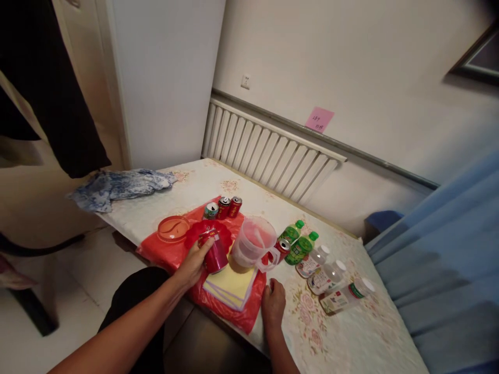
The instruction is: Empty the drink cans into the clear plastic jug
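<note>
My left hand (198, 259) is wrapped round a red-pink drink can (216, 255), tilted slightly above the near rim of a red scalloped dish (191, 236). Just right of the can stands a translucent plastic pitcher (249, 249), its handle toward the right. Folded yellow cloths (228, 288) lie in front of the pitcher on a red plastic sheet (249, 319). My right hand (274, 301) rests on the table by the sheet's right edge, fingers curled in, with nothing visible in them. Another red can (283, 249) stands behind the pitcher's handle.
Several small cans (223, 209) stand behind the dish, and a round orange lid (173, 229) lies to its left. Green-capped bottles (302, 248) and clear white-capped bottles (326, 278) line the right side. Crumpled blue-white cloth (128, 184) lies at the table's far left.
</note>
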Demonstrator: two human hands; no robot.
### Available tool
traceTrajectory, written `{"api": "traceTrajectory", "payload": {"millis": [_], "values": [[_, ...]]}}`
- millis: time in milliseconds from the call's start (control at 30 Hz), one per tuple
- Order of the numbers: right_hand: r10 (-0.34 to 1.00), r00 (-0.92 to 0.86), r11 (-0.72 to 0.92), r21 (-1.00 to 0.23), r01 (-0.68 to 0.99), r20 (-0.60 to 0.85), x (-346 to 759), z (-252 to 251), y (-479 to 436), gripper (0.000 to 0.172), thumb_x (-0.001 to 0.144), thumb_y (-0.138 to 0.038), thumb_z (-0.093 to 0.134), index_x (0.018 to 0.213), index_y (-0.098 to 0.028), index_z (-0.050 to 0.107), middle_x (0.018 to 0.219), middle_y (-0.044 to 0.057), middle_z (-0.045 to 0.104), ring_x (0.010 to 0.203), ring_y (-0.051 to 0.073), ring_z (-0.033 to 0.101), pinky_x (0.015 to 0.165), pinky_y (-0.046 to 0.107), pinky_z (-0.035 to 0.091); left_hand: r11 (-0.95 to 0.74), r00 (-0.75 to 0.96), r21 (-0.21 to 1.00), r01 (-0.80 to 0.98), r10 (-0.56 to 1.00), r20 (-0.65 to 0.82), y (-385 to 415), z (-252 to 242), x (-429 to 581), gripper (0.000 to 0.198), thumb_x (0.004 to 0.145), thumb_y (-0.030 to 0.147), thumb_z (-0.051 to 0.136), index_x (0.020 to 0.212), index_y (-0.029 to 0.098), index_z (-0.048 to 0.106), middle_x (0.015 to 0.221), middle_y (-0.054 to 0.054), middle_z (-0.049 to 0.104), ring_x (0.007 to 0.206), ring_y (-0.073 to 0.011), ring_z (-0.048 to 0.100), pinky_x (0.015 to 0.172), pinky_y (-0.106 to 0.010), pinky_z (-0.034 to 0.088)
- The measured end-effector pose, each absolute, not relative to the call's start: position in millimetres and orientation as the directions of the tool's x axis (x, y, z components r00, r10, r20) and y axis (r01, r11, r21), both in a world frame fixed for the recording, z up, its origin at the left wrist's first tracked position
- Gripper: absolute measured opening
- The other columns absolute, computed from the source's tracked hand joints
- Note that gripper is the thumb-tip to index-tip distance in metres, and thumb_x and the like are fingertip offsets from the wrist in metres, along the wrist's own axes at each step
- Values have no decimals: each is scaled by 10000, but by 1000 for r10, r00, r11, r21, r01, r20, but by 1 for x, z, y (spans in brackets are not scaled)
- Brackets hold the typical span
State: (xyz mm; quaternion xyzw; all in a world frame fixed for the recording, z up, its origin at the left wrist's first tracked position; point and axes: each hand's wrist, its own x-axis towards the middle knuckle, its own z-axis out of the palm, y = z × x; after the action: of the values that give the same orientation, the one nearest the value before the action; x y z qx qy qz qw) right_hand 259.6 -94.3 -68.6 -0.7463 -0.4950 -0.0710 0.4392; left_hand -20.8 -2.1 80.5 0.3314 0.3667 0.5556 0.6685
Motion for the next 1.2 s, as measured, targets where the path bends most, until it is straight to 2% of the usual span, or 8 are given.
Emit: {"api": "traceTrajectory", "payload": {"millis": [133,233,333,600,767,1033,1200], "values": [[674,511,-131,-594,794,534,260,-70,-94,310,845,-300,462,994,-148,689,967,155,722,911,294,643,843,404,501,260,148,775,-576,966,-214,-7,78,-21,473,713,470,810,1095,249,637,1002,-47,761,868,-243,750,772,-383,631],[684,507,-140,-588,797,524,260,-70,-94,325,854,-298,447,1004,-139,687,979,164,716,933,301,643,861,408,497,272,209,764,-585,961,-182,-10,78,-23,474,684,386,814,1099,246,633,1044,-72,760,956,-296,746,826,-444,630],[698,500,-152,-577,803,512,260,-70,-94,339,868,-299,434,1019,-127,685,992,169,711,948,305,646,876,413,495,266,252,776,-572,957,-142,-14,80,-24,512,643,309,804,1118,233,627,1067,-90,756,1022,-334,732,871,-487,618],[692,504,-132,-596,792,517,261,-70,-94,320,857,-296,453,1012,-137,684,991,161,715,939,299,639,866,411,500,282,298,726,-628,948,-111,-20,78,-28,696,553,121,775,1215,250,605,1100,-72,750,1035,-323,726,896,-474,606],[677,504,-136,-582,802,536,261,-71,-93,301,844,-298,462,977,-147,686,958,156,723,907,295,641,843,405,502,250,297,757,-603,952,-78,-20,76,-30,729,550,132,817,1239,237,602,1130,-82,743,1016,-310,726,887,-445,597],[696,499,-154,-572,806,517,263,-73,-93,318,857,-301,449,994,-137,685,971,162,718,935,302,647,868,406,501,233,323,785,-575,945,-44,-24,73,-34,638,549,203,912,1130,143,657,1073,-121,759,969,-303,728,876,-403,560],[700,493,-152,-567,810,517,263,-74,-93,315,862,-290,442,995,-141,686,985,167,718,936,306,649,869,417,504,215,341,819,-533,940,-25,-25,68,-36,649,607,236,897,1191,154,628,1103,-124,753,1001,-310,721,901,-414,546]]}}
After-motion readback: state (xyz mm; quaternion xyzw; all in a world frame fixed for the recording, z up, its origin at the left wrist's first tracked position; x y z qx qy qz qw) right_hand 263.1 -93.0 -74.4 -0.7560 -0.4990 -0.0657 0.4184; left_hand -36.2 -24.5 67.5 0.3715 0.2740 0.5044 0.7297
